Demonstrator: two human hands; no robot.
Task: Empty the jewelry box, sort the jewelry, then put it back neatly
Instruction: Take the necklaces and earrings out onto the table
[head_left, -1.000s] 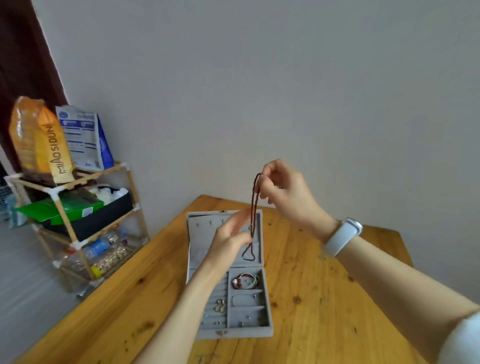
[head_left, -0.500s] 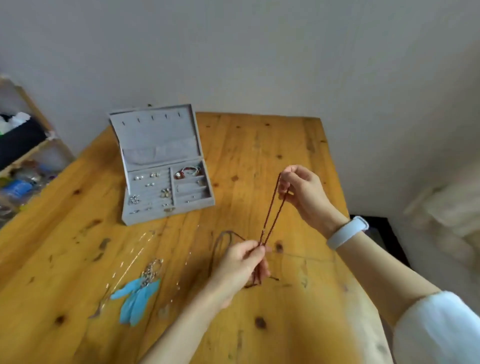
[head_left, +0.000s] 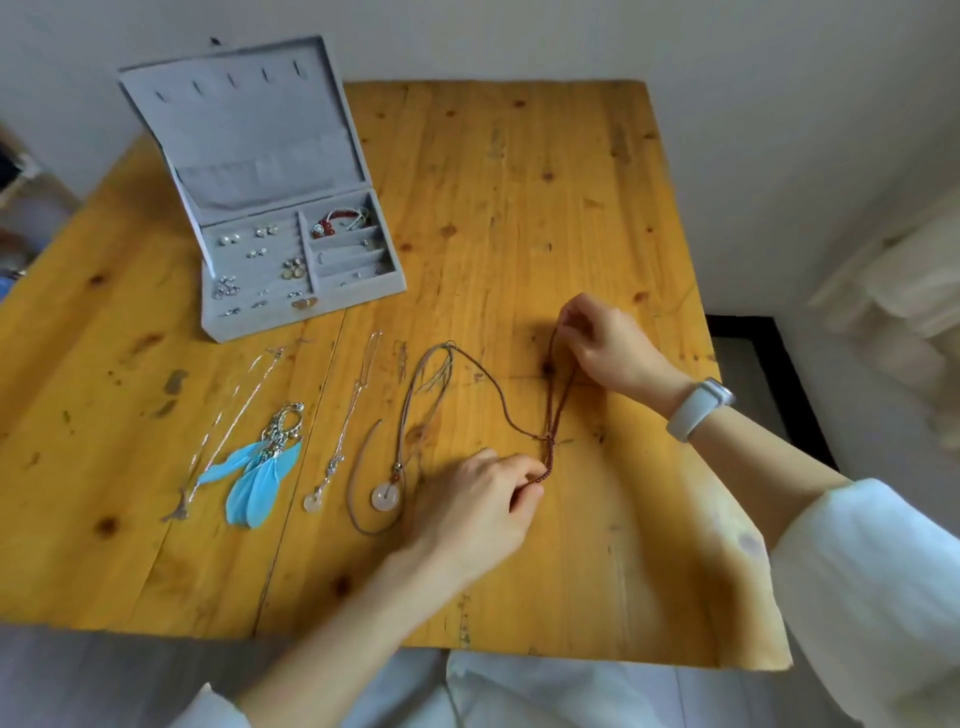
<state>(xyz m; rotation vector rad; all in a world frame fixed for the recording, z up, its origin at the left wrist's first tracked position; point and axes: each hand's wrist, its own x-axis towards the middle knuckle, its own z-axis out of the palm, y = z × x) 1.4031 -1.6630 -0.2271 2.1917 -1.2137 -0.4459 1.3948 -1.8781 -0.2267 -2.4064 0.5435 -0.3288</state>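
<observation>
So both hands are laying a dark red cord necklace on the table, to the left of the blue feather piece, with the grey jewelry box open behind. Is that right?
Not quite. The head view shows the dark red cord necklace, held by the left hand and right hand, lying to the right of the blue feather piece, not the left. The grey jewelry box does stand open behind.
</observation>
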